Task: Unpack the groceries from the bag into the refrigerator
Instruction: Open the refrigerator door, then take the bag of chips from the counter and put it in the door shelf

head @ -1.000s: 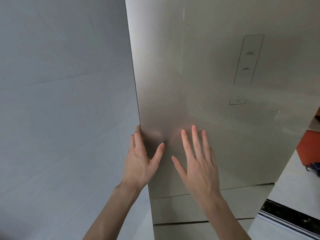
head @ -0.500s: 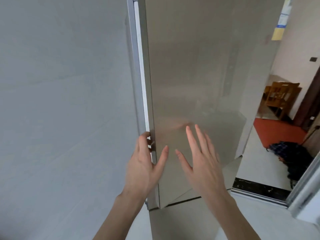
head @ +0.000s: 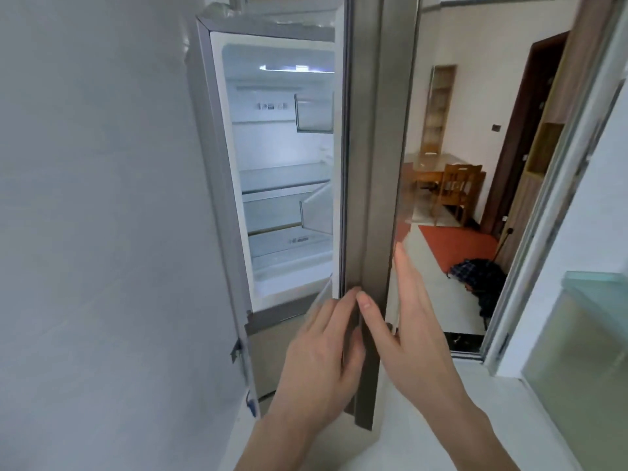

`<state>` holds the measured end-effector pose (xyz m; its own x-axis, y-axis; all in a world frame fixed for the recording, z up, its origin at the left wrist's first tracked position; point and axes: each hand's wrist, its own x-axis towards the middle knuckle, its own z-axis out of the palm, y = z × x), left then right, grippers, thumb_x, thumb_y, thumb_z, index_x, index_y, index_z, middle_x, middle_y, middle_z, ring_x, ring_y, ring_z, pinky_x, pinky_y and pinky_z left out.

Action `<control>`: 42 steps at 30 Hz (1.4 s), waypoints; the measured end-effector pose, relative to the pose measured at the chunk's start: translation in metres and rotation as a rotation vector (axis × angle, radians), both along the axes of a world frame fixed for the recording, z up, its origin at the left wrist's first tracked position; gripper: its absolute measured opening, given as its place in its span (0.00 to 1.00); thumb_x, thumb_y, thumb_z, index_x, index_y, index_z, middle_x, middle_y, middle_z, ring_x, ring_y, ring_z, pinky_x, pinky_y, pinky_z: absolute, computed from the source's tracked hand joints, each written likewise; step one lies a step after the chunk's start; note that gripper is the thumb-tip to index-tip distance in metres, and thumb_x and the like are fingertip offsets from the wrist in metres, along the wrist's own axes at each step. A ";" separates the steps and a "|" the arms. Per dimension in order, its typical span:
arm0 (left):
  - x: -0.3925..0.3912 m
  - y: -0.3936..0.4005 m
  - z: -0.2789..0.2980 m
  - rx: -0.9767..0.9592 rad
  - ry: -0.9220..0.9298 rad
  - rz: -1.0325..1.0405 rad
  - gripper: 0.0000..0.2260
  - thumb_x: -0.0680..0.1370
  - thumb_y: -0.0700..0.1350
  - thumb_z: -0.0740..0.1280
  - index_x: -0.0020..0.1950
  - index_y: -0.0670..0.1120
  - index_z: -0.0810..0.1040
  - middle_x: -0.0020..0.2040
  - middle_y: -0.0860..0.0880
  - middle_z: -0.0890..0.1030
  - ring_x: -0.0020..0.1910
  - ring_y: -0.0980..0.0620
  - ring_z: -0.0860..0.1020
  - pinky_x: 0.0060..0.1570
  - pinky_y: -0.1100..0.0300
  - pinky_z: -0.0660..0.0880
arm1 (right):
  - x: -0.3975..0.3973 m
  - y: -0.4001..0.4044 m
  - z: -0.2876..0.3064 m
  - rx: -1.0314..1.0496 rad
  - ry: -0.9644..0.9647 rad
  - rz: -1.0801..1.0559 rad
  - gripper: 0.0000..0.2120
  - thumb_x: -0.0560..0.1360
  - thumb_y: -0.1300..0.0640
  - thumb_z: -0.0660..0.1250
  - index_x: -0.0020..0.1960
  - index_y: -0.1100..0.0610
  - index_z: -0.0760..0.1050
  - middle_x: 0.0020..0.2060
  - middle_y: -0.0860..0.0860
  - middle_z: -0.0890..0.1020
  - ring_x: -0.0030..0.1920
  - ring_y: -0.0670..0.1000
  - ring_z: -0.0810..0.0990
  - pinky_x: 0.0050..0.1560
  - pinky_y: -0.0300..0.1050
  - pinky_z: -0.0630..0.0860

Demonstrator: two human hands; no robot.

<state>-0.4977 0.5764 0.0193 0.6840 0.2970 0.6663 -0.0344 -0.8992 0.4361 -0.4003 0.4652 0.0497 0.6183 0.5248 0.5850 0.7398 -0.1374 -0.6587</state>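
Two bare hands meet at the free edge of one refrigerator door (head: pixel 373 164), which stands swung open, edge-on to the camera. The left hand (head: pixel 319 362) holds the door's edge low down, fingers lying along its inner side and thumb on the edge face. The right hand (head: pixel 414 321) lies flat against the door's outer face, fingers straight and close together.

To the left of the door, the lit refrigerator (head: pixel 285 171) compartment shows glass shelves, a clear drawer at the bottom and two clear door bins (head: pixel 314 112), with no food visible on them. A small label on the back wall is too blurred to read. A pale tiled wall (head: pixel 95 215) closes in the left side.

Through a doorway on the right stand one wooden chair (head: pixel 458 188) at a table, one red rug (head: pixel 457 244) and one dark checked bag (head: pixel 475 277) on the floor.
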 end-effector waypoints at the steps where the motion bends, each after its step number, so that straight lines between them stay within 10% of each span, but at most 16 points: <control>1: 0.003 -0.006 0.000 0.014 -0.006 -0.008 0.21 0.83 0.47 0.61 0.77 0.53 0.66 0.67 0.58 0.74 0.64 0.59 0.74 0.63 0.63 0.74 | 0.002 -0.010 0.001 0.002 0.001 -0.026 0.37 0.80 0.37 0.58 0.83 0.41 0.45 0.82 0.37 0.55 0.81 0.39 0.53 0.81 0.52 0.61; 6: 0.027 -0.028 0.007 -0.034 -0.027 0.029 0.24 0.84 0.56 0.58 0.79 0.57 0.60 0.73 0.61 0.67 0.72 0.63 0.67 0.70 0.76 0.58 | 0.014 -0.055 0.005 0.008 -0.020 -0.140 0.36 0.82 0.40 0.59 0.84 0.43 0.46 0.81 0.38 0.57 0.81 0.40 0.54 0.80 0.54 0.62; 14: 0.096 -0.028 0.045 0.043 -0.134 0.066 0.33 0.84 0.54 0.62 0.85 0.47 0.52 0.85 0.50 0.51 0.84 0.50 0.51 0.82 0.48 0.56 | 0.041 -0.106 0.007 -0.135 -0.540 -0.572 0.35 0.82 0.45 0.63 0.83 0.54 0.55 0.84 0.55 0.54 0.83 0.57 0.56 0.75 0.63 0.67; 25: 0.154 -0.053 0.064 -0.046 -0.258 -0.128 0.24 0.82 0.56 0.61 0.77 0.49 0.66 0.72 0.55 0.72 0.71 0.67 0.67 0.67 0.53 0.72 | 0.116 -0.147 -0.005 -0.243 -0.650 -0.815 0.38 0.82 0.39 0.58 0.83 0.59 0.53 0.84 0.54 0.53 0.83 0.56 0.54 0.79 0.63 0.59; 37: 0.245 -0.097 0.057 0.155 -0.317 -0.290 0.20 0.82 0.50 0.61 0.72 0.45 0.76 0.73 0.51 0.75 0.74 0.52 0.71 0.71 0.53 0.69 | 0.197 -0.214 0.015 -0.121 -0.402 -0.816 0.39 0.80 0.40 0.59 0.83 0.58 0.53 0.84 0.52 0.52 0.83 0.53 0.54 0.78 0.65 0.59; 42: 0.284 -0.120 0.057 0.238 -0.278 -0.309 0.22 0.86 0.53 0.55 0.75 0.45 0.74 0.75 0.50 0.73 0.76 0.50 0.70 0.70 0.46 0.70 | 0.213 -0.207 0.029 -0.169 -0.634 -0.694 0.33 0.82 0.42 0.60 0.82 0.56 0.60 0.82 0.54 0.59 0.82 0.55 0.58 0.78 0.64 0.61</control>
